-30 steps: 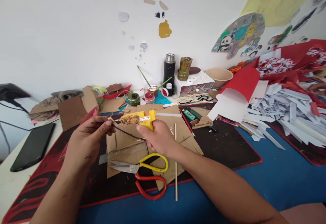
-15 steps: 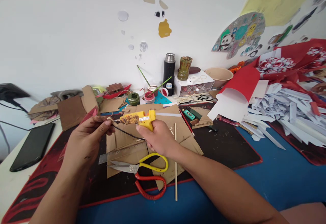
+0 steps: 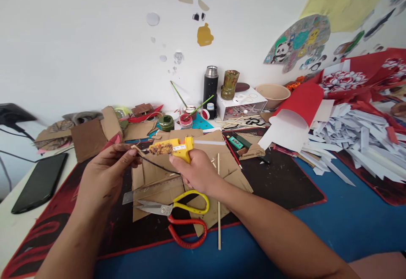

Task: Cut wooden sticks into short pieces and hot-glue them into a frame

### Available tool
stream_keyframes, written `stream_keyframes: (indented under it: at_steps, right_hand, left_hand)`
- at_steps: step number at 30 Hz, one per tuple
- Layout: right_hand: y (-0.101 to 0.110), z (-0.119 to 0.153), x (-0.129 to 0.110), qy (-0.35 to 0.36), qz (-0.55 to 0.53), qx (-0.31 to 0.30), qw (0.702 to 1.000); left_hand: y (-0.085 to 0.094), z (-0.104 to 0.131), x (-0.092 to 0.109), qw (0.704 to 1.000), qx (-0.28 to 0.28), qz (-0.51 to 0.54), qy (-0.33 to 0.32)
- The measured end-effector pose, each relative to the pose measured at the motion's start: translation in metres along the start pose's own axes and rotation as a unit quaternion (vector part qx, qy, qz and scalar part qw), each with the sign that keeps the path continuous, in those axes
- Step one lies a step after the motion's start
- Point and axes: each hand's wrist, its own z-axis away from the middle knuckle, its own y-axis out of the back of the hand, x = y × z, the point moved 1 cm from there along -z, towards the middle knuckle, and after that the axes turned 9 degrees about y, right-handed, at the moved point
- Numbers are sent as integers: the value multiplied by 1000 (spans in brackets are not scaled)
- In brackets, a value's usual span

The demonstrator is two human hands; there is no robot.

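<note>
My right hand [image 3: 198, 171] is wrapped round the handle of a yellow glue gun [image 3: 171, 147] with brown stains on its barrel. The gun points left, its nozzle close to the fingertips of my left hand [image 3: 111, 169]. Those fingers pinch a small tan piece [image 3: 138, 149], whose full shape is hidden by the fingers. A thin dark cord or stick [image 3: 160, 167] runs from there toward my right hand. Below lie cardboard sheets [image 3: 234, 177], a clear ruler [image 3: 152, 188] and scissors [image 3: 165, 209] with one yellow and one red handle.
A wooden stick [image 3: 219, 215] lies right of the scissors. Paint jars [image 3: 185, 120], a black flask [image 3: 211, 86] and a white box [image 3: 242, 105] stand at the back. White paper strips [image 3: 352, 135] pile up at right. A black phone [image 3: 41, 181] rests at left.
Both hands hold nearly the same pose. My left hand has shifted very slightly left; the glue gun stays at the tan piece.
</note>
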Motion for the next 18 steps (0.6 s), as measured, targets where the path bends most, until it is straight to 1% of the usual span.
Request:
stream_keyframes:
  at_steps: [4, 10, 18]
  right_hand:
    - [0, 0, 0, 5, -2, 0, 1000]
    - [0, 0, 0, 0, 13, 0, 1000]
    - [0, 1, -1, -1, 6, 3, 1000]
  left_hand:
    - [0, 0, 0, 1000, 6, 5, 9]
    - [3, -2, -3, 1000, 8, 5, 3]
    - [0, 0, -1, 1000, 18, 4, 10]
